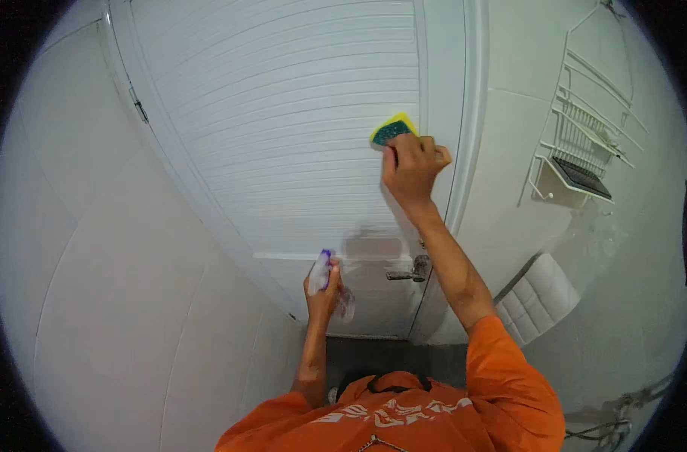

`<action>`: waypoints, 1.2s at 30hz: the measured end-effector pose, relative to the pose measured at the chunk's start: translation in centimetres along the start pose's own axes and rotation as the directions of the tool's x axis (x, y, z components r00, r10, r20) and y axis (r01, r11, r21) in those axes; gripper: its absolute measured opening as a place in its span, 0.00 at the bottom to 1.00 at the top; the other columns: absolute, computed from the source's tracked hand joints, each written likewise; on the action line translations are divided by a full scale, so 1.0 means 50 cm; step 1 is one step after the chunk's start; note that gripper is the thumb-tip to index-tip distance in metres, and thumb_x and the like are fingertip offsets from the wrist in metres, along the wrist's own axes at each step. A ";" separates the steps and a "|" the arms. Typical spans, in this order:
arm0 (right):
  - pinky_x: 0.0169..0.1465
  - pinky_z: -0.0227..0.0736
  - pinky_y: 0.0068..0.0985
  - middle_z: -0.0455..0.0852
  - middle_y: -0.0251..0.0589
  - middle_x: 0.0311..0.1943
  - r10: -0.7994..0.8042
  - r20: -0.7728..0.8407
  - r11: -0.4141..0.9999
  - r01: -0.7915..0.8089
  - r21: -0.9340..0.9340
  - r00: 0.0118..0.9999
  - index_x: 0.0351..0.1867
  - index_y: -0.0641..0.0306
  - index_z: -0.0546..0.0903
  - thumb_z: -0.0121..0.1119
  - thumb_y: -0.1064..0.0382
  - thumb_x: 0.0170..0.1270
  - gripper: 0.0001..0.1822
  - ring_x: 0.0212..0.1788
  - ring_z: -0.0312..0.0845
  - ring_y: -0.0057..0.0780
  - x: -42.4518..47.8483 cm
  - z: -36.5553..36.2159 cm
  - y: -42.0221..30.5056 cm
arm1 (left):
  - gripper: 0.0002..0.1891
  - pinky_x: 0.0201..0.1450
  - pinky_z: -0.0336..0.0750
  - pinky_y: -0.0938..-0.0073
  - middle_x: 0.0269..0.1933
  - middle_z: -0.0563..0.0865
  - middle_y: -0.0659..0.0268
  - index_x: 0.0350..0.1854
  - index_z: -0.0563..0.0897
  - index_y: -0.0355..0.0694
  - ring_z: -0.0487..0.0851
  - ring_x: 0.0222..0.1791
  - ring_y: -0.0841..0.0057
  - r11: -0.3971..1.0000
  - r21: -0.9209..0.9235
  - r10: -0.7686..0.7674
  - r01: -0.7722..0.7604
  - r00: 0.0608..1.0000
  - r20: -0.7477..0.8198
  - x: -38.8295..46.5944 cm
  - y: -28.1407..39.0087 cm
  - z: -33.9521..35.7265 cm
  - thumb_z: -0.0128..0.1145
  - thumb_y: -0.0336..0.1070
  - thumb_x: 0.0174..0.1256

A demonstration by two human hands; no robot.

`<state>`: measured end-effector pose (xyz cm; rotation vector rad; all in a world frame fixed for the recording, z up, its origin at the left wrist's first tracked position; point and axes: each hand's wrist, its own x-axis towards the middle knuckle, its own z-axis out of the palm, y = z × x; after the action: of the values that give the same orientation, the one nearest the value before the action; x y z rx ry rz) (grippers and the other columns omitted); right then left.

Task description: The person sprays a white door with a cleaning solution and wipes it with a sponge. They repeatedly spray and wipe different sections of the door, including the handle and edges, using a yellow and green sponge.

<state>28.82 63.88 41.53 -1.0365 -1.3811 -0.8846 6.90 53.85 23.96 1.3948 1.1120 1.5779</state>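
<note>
My right hand [414,166] grips a yellow sponge with a dark green scouring side [393,131] and holds it at the right part of a white grooved door [298,141]. Lower and to the left, my left hand [324,288] is closed around a spray bottle [320,272] with a white and purple head; its clear body shows partly below the fingers. The metal door handle [409,270] lies between my left hand and my right forearm.
A white wire rack [581,135] with a dark tray hangs on the right wall. Below it is a white cushioned pad [538,299]. A door hinge [140,107] sits at the left, beside a tiled wall [111,254]. Pipes or hoses [609,426] show at the lower right.
</note>
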 end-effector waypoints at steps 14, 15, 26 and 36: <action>0.53 0.54 0.47 0.78 0.36 0.30 -0.132 -0.020 0.976 0.126 -0.178 0.991 0.35 0.54 0.79 0.64 0.65 0.58 0.06 0.40 0.77 0.38 -0.054 0.159 -0.095 | 0.08 0.31 0.76 0.78 0.31 0.84 0.70 0.48 0.85 0.34 0.82 0.30 0.85 0.939 0.006 -0.343 0.344 0.936 0.076 -0.040 -0.093 -0.394 0.65 0.33 0.74; 0.54 0.54 0.45 0.79 0.36 0.31 -0.057 -0.137 0.970 0.022 -0.243 0.989 0.36 0.53 0.80 0.64 0.65 0.59 0.06 0.43 0.77 0.39 0.029 0.137 -0.095 | 0.08 0.31 0.76 0.78 0.31 0.84 0.70 0.48 0.85 0.34 0.82 0.30 0.85 0.947 0.027 -0.321 0.320 0.944 0.077 -0.037 -0.098 -0.413 0.65 0.33 0.74; 0.54 0.60 0.48 0.83 0.40 0.39 0.165 0.172 0.954 -0.113 -0.278 0.971 0.42 0.56 0.80 0.64 0.63 0.61 0.09 0.49 0.77 0.45 -0.341 0.206 -0.288 | 0.08 0.30 0.76 0.79 0.30 0.83 0.71 0.50 0.85 0.35 0.80 0.26 0.85 0.957 0.012 -0.285 0.289 0.937 0.202 0.024 -0.100 -0.499 0.64 0.32 0.74; 0.55 0.56 0.45 0.85 0.38 0.38 0.351 -0.319 0.883 -0.424 -0.201 0.881 0.43 0.55 0.81 0.63 0.64 0.62 0.08 0.49 0.76 0.43 0.020 0.168 -0.201 | 0.08 0.29 0.75 0.78 0.30 0.84 0.69 0.49 0.85 0.33 0.80 0.26 0.85 0.984 0.035 -0.180 0.176 0.962 0.207 0.010 -0.116 -0.552 0.63 0.32 0.75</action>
<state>16.59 68.57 42.44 -1.2892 -0.7910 -0.8813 -20.61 52.75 17.80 1.3941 1.0914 1.2661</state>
